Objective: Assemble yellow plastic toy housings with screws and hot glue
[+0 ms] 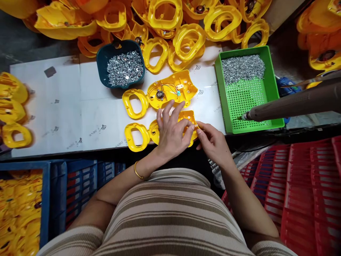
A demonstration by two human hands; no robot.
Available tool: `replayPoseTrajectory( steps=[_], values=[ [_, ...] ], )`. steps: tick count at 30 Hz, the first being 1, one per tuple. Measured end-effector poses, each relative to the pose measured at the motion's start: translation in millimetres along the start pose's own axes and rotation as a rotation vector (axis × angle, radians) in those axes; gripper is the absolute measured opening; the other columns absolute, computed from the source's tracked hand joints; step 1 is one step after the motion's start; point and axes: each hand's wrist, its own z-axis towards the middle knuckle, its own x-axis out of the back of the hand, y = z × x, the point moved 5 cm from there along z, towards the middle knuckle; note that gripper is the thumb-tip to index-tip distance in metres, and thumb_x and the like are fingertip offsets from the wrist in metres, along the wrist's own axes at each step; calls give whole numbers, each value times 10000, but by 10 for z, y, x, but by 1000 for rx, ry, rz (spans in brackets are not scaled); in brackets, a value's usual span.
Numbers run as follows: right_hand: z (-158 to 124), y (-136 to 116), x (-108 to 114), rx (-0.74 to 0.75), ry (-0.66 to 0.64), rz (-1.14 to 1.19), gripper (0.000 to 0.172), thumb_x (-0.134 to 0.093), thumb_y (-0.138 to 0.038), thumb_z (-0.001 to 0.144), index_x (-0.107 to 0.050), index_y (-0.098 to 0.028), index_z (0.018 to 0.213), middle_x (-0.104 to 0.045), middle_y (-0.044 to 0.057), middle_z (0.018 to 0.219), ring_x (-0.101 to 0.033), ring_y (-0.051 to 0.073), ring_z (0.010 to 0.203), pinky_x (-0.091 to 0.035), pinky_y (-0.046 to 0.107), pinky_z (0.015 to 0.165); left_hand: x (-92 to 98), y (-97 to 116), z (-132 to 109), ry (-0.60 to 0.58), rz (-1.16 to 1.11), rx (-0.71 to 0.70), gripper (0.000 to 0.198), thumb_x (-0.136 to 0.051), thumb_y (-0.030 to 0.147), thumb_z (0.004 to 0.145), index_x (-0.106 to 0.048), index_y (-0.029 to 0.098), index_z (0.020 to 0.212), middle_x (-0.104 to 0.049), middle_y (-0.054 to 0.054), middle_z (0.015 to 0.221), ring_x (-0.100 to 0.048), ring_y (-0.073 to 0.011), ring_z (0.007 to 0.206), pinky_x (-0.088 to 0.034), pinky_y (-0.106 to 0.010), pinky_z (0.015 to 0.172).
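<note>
The near yellow plastic shell (188, 115) lies at the table's front edge, mostly covered by my left hand (172, 134). That hand's thumb and index finger meet in a pinch above the shell's right part, while its other fingers stretch forward. Whatever is in the pinch is too small to make out. With thumb and fingers, my right hand (215, 144) grips the shell's right edge. Just beyond lies a second yellow shell (167, 87), open side up, showing a round dark speaker (160, 94) and thin wires. Left of the shells are two yellow oval rings (128, 105).
A dark green bin (102, 76) of small metal parts stands behind left. At right is a green basket (222, 103) of screws, with a brown-handled screwdriver-like tool (293, 99) above it. Yellow parts pile up behind. Blue crates (57, 192) and red crates (309, 192) flank me.
</note>
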Motion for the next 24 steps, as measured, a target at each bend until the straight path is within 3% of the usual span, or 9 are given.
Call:
replayPoseTrajectory(
  steps=[6,10,14,19,24],
  values=[
    [49,-19,-108,-144,-202,273,523,-651,-589,806,-645,-160,1106,-655,49,929,-620,103,659,-536,187,448,85,-14,-128,16,-66,-43,162,-592,301,904,-700,236,803,-598,-40,1352,-392,-282,1357,-224,-551,1170],
    [-6,-46,-174,-151,-233,357,482,-719,-526,770,-595,-161,1060,-641,11,795,-588,90,611,-463,148,398,190,-18,-240,29,-96,-78,182,-580,303,920,-708,234,810,-627,-59,1297,-505,-257,1218,-322,-511,1092],
    [-45,-88,-252,-133,-257,389,461,-738,-509,757,-563,-168,1014,-635,-6,770,-571,73,578,-482,158,441,340,-66,-256,-13,-104,-107,147,-617,284,913,-742,261,839,-651,-48,1268,-544,-251,1144,-410,-469,977],
    [-70,-151,-364,-132,-374,326,483,-694,-526,800,-524,-191,1104,-609,-14,764,-565,86,620,-495,169,464,540,-186,-137,-140,-182,-311,124,-633,314,922,-710,218,926,-687,-67,1184,-607,-214,1029,-501,-380,889],
    [-52,-128,-378,-159,-440,267,494,-659,-537,831,-496,-188,1140,-563,-26,718,-536,84,584,-493,174,448,501,-312,-1,-239,-198,-541,391,-596,487,928,-600,182,1173,-702,-57,1046,-624,-167,905,-514,-296,795]
  ],
)
